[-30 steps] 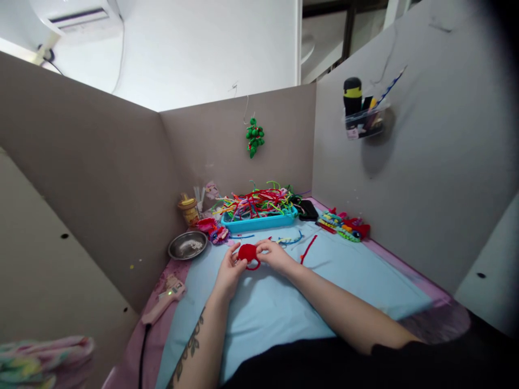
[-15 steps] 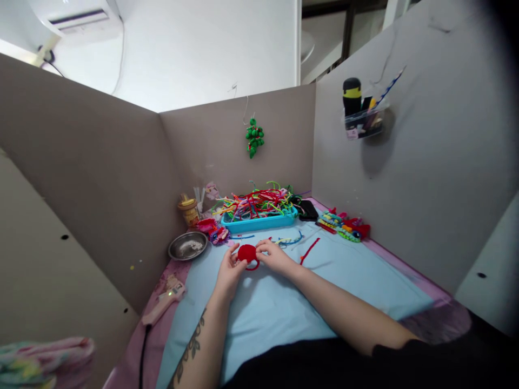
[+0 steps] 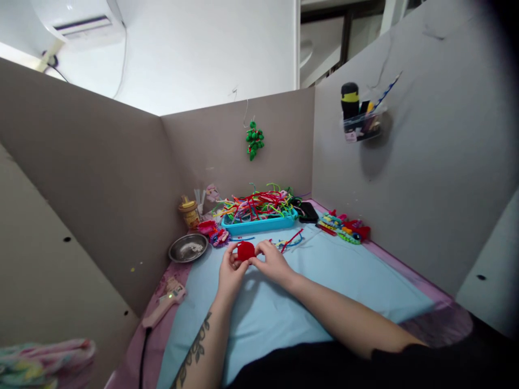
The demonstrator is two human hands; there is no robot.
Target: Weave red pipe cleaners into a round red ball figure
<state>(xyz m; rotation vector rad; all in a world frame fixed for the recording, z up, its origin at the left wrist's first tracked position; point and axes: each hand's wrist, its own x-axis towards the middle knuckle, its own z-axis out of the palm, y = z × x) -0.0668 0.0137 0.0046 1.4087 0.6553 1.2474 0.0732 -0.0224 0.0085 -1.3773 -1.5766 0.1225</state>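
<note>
My left hand (image 3: 229,267) and my right hand (image 3: 272,260) pinch a small red coil of pipe cleaner (image 3: 245,250) between their fingertips, just above the light blue mat (image 3: 284,302). A loose red tail of the pipe cleaner (image 3: 292,238) runs from my right hand up and to the right over the mat. Both hands have their fingers closed on the coil.
A blue tray (image 3: 259,222) heaped with coloured pipe cleaners stands behind my hands. A steel bowl (image 3: 188,247), a small jar (image 3: 188,212) and a pink glue gun (image 3: 164,302) sit at the left. Finished pipe-cleaner pieces (image 3: 344,228) and a black phone (image 3: 308,212) lie at the right. Grey partitions enclose the desk.
The red coil has been drawn tighter and lifted slightly. The loose red tail has swung from lying flat at the right to pointing up behind my right hand.
</note>
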